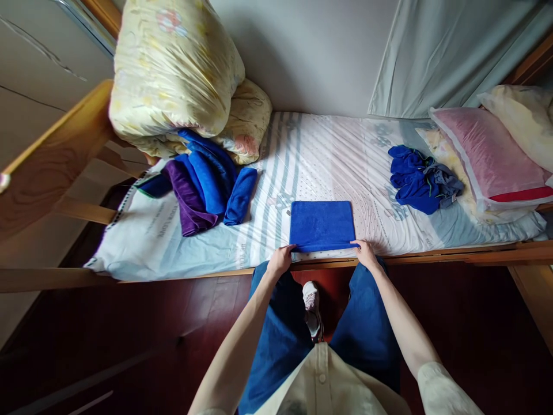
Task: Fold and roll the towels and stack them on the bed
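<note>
A blue towel (321,223), folded into a flat rectangle, lies on the striped bed sheet (319,155) near the bed's front edge. My left hand (280,258) pinches the towel's near left corner. At the near right corner, my right hand (363,252) grips the towel in the same way. Both hands rest at the mattress edge, fingers closed on the cloth.
A heap of blue and purple towels (202,183) lies at the left under a yellow bundled quilt (177,69). Crumpled blue cloths (421,180) sit to the right beside a pink pillow (490,155). The wooden bed rail (453,256) runs along the front; dark red floor below.
</note>
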A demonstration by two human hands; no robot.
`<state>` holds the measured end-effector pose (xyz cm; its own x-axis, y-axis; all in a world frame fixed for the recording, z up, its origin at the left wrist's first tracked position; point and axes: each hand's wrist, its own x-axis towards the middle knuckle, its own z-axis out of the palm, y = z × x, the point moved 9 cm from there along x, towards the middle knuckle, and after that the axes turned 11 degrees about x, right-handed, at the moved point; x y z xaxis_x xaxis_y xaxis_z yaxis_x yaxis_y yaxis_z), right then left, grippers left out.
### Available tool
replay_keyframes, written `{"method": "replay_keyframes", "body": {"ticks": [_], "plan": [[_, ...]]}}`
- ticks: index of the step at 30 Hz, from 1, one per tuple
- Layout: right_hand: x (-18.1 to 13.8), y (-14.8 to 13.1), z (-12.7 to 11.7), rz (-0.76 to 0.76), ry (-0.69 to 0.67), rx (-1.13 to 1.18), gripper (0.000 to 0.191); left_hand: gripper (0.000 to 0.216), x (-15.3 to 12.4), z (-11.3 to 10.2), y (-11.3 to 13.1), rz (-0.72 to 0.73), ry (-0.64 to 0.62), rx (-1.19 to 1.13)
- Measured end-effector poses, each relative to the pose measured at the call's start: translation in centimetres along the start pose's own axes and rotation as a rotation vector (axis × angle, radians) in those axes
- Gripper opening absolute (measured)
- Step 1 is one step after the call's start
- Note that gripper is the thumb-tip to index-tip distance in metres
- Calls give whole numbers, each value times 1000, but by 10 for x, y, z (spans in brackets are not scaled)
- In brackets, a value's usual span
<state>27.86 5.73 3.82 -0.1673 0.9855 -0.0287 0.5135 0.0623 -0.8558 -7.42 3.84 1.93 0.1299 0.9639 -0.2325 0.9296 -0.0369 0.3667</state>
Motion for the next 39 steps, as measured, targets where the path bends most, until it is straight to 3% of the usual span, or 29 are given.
{"method": "replay_keyframes", "body": {"ticks": [4,8,13,20,39], "plan": [[-2,2,-11,29,-4,168,32,35,0,-14,-12,-86,55,-222],[3,13,-11,79,45,208,29,33,8,-16,-16,-147,94,-295],[12,29,-7,127,96,152,31,27,18,-8,-22,-272,26,-146],[13,33,-6,165,83,40,23,26,13,-5,-22,-331,-20,-40],[12,28,-4,156,60,-53,19,27,2,-10,-11,-321,-46,96]]}}
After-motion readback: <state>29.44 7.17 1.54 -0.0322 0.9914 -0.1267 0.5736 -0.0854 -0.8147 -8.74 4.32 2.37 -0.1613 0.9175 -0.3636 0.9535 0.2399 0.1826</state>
